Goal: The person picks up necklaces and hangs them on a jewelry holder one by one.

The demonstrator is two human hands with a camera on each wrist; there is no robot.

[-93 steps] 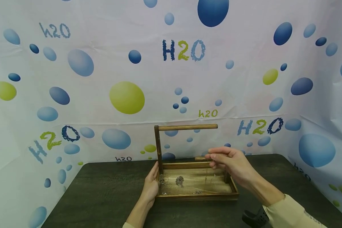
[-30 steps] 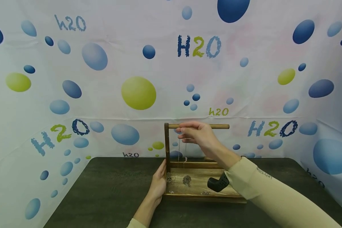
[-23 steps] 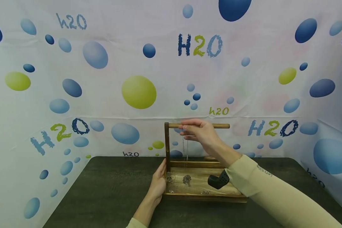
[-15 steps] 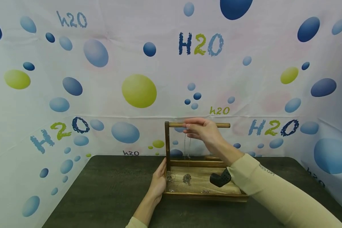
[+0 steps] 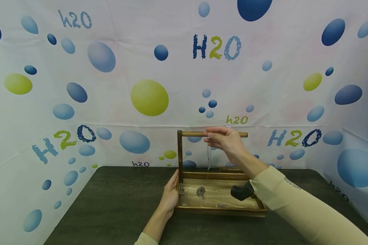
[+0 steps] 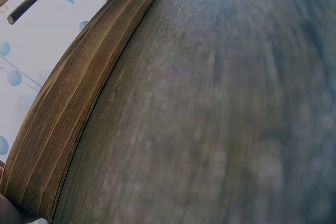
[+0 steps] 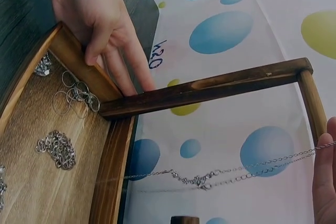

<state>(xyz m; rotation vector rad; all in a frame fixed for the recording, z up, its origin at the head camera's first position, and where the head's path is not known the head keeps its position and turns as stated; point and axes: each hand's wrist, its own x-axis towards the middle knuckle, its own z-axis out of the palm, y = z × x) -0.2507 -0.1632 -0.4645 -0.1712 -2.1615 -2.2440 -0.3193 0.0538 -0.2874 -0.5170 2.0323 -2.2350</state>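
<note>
My left hand holds the left wall of a wooden jewellery stand; in the right wrist view its thumb lies over the wall's top edge, with the fingers outside. The stand has a shallow tray, a tall post and a round bar reaching right from the top. Up at the middle of that bar, my right hand pinches a thin silver chain between thumb and fingers. The chain hangs in two strands, with a small tangle partway along. Behind the fingers, its upper end is hidden.
In the tray lie a heap of silver chain, thin hoops by the post and small silver pieces. A lower wooden bar shows behind the right forearm. The dark table ends at a printed sheet.
My right hand has risen from over the tray's right side to the bar, then shifted right along it. The hanging strands have drawn closer together. My left hand stays on the tray wall.
</note>
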